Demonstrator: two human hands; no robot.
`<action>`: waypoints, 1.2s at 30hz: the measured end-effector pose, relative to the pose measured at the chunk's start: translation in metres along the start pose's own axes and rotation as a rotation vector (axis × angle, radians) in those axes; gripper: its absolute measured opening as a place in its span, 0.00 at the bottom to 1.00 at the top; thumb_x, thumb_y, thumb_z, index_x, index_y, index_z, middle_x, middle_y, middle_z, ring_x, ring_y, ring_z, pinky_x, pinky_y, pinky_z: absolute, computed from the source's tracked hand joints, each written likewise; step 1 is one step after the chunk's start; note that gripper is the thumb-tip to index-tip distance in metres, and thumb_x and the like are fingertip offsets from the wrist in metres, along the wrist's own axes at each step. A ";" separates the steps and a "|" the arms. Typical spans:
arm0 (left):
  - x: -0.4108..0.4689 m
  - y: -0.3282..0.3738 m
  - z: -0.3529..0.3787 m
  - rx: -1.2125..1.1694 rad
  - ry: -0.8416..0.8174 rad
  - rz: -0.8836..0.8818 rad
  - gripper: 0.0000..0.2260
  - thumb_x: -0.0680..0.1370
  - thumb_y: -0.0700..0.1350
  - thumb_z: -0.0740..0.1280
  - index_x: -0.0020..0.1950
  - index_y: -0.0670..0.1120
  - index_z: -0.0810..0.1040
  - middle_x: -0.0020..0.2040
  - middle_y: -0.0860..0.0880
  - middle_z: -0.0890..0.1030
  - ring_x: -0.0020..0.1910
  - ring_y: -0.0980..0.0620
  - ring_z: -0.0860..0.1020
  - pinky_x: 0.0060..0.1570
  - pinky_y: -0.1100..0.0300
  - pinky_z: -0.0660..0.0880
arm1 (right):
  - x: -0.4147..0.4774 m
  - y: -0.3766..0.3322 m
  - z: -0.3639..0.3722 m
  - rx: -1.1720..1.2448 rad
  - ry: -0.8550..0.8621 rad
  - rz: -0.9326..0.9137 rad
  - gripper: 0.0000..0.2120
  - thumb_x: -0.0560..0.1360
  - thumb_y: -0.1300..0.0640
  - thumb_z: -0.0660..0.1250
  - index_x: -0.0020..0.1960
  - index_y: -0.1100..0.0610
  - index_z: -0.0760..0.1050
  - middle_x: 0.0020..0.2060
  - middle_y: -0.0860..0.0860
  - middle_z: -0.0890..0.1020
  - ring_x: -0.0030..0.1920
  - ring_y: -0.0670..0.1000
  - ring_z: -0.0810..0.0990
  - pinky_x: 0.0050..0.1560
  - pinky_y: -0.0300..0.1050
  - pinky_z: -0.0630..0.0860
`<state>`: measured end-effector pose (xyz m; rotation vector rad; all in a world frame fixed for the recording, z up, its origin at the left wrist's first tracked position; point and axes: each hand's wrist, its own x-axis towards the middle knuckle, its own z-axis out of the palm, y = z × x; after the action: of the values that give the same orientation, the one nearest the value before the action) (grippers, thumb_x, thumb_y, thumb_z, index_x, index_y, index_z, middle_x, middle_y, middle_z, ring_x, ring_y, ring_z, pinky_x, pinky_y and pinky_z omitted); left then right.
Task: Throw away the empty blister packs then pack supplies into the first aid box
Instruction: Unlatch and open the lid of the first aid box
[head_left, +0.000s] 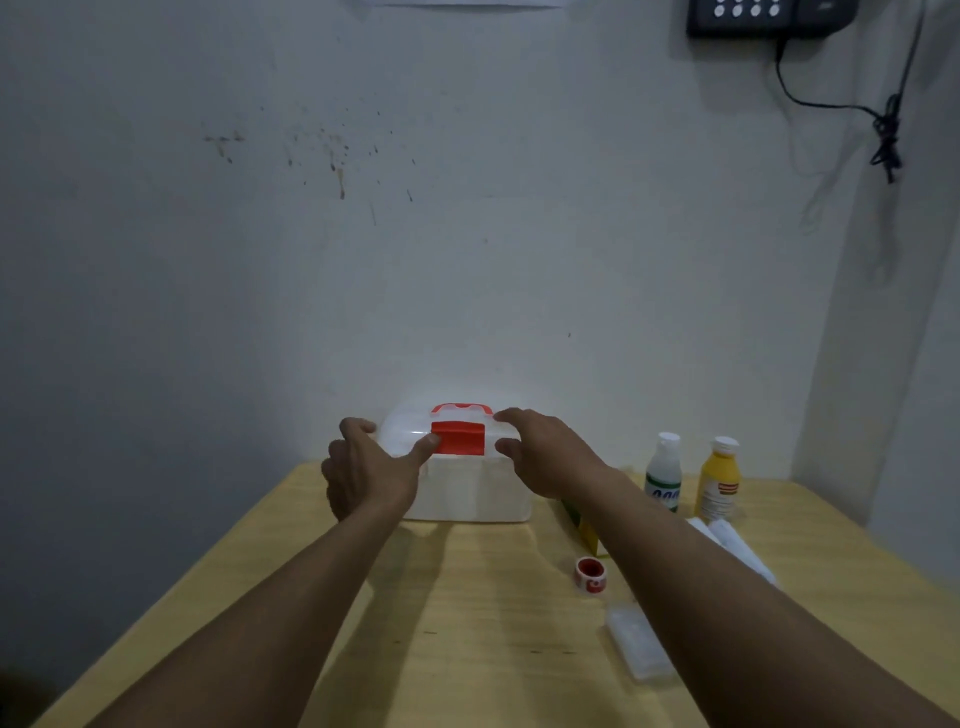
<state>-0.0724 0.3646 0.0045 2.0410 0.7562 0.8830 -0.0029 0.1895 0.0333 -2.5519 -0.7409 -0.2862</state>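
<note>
A translucent white first aid box (467, 491) with a red latch (458, 436) and a red handle stands at the far edge of the wooden table (467, 623). Its lid is down. My left hand (366, 467) grips the lid's left side, thumb touching the latch. My right hand (545, 452) holds the lid's right side, fingers over the top and thumb at the front. To the right lie a white bottle (664, 470), a yellow bottle (719, 478), a red tape roll (591, 574), a clear blister-like pack (639, 644) and white rolled packets (737, 545).
A yellow-green carton (584, 527) is half hidden under my right forearm. A stained wall rises right behind the box. A dark device (769, 15) with a hanging cable is mounted at the upper right. The table's left edge drops into shadow.
</note>
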 end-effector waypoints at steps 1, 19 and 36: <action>0.005 -0.003 0.001 0.011 -0.037 0.021 0.36 0.68 0.64 0.73 0.68 0.49 0.65 0.65 0.42 0.73 0.62 0.40 0.72 0.50 0.51 0.72 | 0.000 0.001 0.000 0.012 0.002 -0.005 0.22 0.82 0.51 0.60 0.76 0.50 0.64 0.73 0.52 0.69 0.72 0.54 0.68 0.67 0.48 0.67; 0.017 0.014 -0.031 0.124 -0.196 0.161 0.43 0.69 0.73 0.63 0.77 0.52 0.59 0.72 0.44 0.72 0.69 0.39 0.72 0.65 0.42 0.70 | -0.023 0.005 -0.014 0.308 0.118 0.155 0.32 0.77 0.38 0.65 0.75 0.51 0.61 0.71 0.56 0.72 0.66 0.57 0.75 0.59 0.49 0.71; 0.040 0.038 -0.044 -0.412 -0.235 -0.006 0.22 0.73 0.35 0.62 0.64 0.52 0.75 0.54 0.48 0.77 0.42 0.54 0.75 0.37 0.59 0.72 | -0.009 -0.001 -0.028 0.721 0.284 0.190 0.24 0.76 0.41 0.68 0.66 0.48 0.65 0.57 0.51 0.73 0.55 0.52 0.75 0.51 0.47 0.72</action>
<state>-0.0753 0.3927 0.0690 1.7329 0.4109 0.7105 -0.0127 0.1732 0.0551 -1.8295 -0.3891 -0.2520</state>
